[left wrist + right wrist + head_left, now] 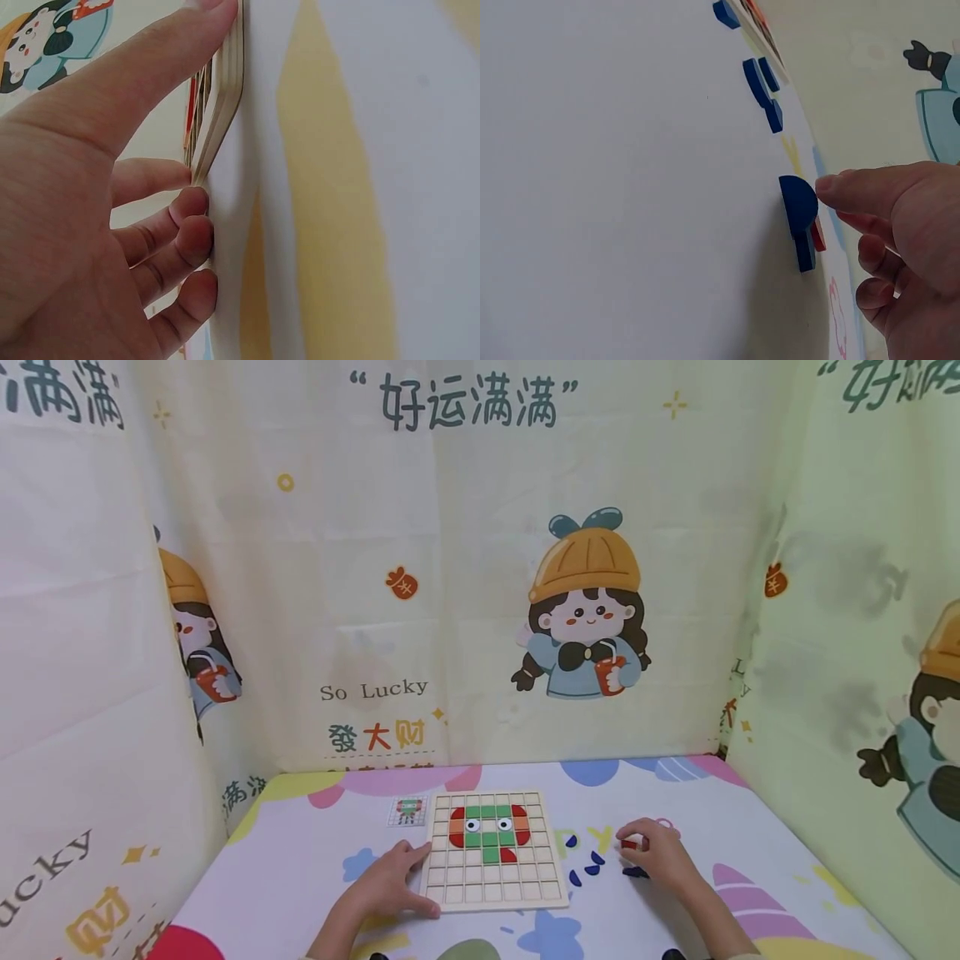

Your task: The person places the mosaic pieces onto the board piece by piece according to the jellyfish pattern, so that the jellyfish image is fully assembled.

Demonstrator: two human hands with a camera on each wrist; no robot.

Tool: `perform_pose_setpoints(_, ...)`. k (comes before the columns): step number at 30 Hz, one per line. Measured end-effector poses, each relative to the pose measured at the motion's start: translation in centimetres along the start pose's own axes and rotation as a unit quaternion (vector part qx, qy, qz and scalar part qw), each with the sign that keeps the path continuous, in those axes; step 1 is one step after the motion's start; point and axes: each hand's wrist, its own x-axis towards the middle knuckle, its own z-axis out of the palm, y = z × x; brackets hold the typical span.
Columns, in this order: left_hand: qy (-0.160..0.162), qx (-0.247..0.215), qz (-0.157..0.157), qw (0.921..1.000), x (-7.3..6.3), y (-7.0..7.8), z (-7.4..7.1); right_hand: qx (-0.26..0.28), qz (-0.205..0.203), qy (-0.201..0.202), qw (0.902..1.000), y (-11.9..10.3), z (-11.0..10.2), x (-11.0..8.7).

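A wooden grid board (457, 893) lies on the table with green, orange and red pieces and two eye pieces set into it as a face. My left hand (390, 878) rests against its left side, fingers spread. In the left wrist view the thumb (135, 75) lies along the board's edge (225, 97). To the right, my right hand (662, 856) hovers low over a red piece (631, 843) and dark blue pieces (635, 872). In the right wrist view its thumb tip is beside a blue half-round piece (799, 204), with the red piece (819, 235) partly hidden behind; no pinch shows.
Several loose blue pieces (575, 877) lie between the board and my right hand. A small pattern card (407, 811) with a gridded figure sits at the board's upper left. Printed cloth walls (480, 718) enclose the table's back and sides.
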Motion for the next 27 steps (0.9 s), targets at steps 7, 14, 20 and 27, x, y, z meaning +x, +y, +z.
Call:
perform_pose_setpoints(7, 0.002, -0.004, 0.002, 1.0000, 0.0, -0.3, 0.1, -0.030, 0.004, -0.014, 0.9994, 1.0, -0.3, 0.5)
perform_pose_setpoints(14, 0.005, 0.002, 0.009, 0.9999, 0.0, -0.3, 0.2, -0.006, -0.005, -0.004, 1.0000, 0.7, 0.7, 0.5)
perform_pose_setpoints(20, 0.007, 0.006, 0.016, 0.9998, 0.1, -0.4, 0.4, -0.010, 0.015, -0.003, 0.9998, -0.4, 1.9, 1.0)
perform_pose_setpoints(27, 0.007, 0.003, 0.012, 0.9999, 0.2, -0.5, 0.4, -0.037, 0.014, 0.005, 0.9992, -1.0, 2.3, 1.3)
